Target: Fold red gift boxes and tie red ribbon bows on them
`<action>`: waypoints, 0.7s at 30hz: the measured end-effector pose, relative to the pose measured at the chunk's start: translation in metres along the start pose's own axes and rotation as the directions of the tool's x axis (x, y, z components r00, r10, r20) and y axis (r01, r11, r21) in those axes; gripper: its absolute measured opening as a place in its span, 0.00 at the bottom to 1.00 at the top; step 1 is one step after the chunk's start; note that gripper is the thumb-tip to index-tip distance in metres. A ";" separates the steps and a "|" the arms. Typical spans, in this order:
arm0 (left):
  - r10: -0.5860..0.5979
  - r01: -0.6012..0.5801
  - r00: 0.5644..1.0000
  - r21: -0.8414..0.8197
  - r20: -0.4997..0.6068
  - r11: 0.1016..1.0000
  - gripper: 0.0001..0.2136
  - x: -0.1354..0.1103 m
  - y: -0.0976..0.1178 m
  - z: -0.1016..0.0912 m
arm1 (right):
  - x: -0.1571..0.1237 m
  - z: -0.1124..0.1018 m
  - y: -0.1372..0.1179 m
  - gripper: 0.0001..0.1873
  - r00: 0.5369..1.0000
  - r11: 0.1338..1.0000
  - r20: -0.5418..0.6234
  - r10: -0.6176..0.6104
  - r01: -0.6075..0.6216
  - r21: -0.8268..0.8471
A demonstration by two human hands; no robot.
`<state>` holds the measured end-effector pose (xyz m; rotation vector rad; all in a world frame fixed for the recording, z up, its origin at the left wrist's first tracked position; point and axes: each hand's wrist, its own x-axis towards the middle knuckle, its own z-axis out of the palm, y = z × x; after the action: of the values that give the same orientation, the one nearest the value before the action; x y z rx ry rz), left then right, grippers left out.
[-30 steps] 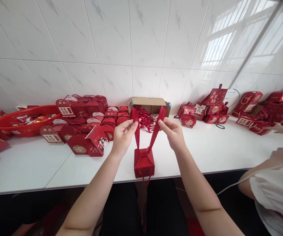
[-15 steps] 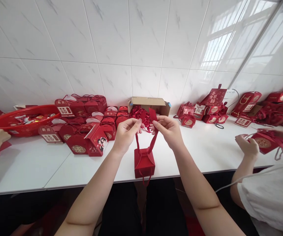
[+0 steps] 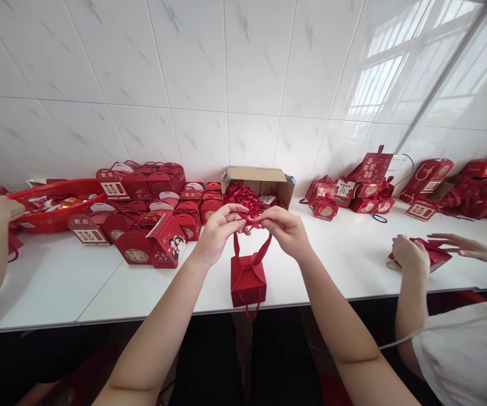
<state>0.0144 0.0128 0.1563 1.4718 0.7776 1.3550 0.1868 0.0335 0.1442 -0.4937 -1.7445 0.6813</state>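
Both hands (image 3: pixel 215 232) (image 3: pixel 287 229) pinching red ribbon (image 3: pixel 263 251), its looping unclear, carton (image 3: pixel 260 174) behind, boxes (image 3: pixel 135 242) and basin (image 3: pixel 48 223) to left

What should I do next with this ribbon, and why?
Probably draw the red ribbon gently snug toward the small red box. Your left hand and right hand pinch it where its two sides meet, but that meeting point sits above the box, leaving an open loop. Whether a knot has formed is hidden by your fingers.

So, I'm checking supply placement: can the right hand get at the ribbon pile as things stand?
Probably yes: the ribbon pile lies just beyond the right hand, at the open cardboard box, though that hand must first release the held ribbon.
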 end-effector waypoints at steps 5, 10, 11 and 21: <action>-0.108 0.104 0.994 -0.246 0.000 0.964 0.09 0.000 -0.002 -0.011 | -0.002 -0.008 0.010 0.12 0.952 0.891 0.133 -0.276 0.305 -0.336; -0.106 0.114 0.993 -0.203 0.053 0.972 0.08 -0.003 -0.001 -0.006 | -0.006 -0.005 0.018 0.14 0.936 0.808 0.152 -0.317 0.351 -0.473; -0.084 0.090 0.996 -0.169 0.039 0.982 0.09 -0.004 -0.002 -0.005 | -0.006 -0.003 0.018 0.14 0.938 0.816 0.136 -0.318 0.344 -0.464; 0.405 -0.049 0.858 0.735 -0.316 0.677 0.13 -0.047 -0.038 -0.059 | -0.070 -0.026 0.045 0.13 0.868 0.923 -0.483 0.119 -0.275 -0.267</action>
<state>-0.0462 -0.0045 0.0999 1.9107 1.6091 1.7441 0.2297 0.0269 0.0692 -0.9979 -1.3621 0.3676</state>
